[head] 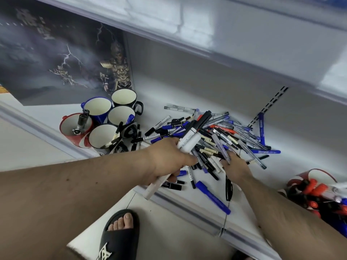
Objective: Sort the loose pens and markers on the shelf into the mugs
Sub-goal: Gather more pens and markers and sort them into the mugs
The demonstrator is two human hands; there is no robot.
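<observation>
A heap of loose pens and markers (221,136), blue, black, red and clear, lies on the white shelf (293,166). My left hand (169,162) is shut on a bundle of white markers with black caps (189,141), held over the heap's near side. My right hand (235,167) rests on the heap with its fingers pinching a clear pen (220,147). Several mugs stand at the left: a red mug (64,126) holding black items, a blue mug (97,106), and black-and-white mugs (103,136) with a few pens inside.
A red mug (315,177) full of orange and blue markers stands at the right edge. A dark poster (56,53) leans behind the mugs. An upper shelf (225,25) overhangs. My sandalled foot (122,233) is on the floor below the shelf's front lip.
</observation>
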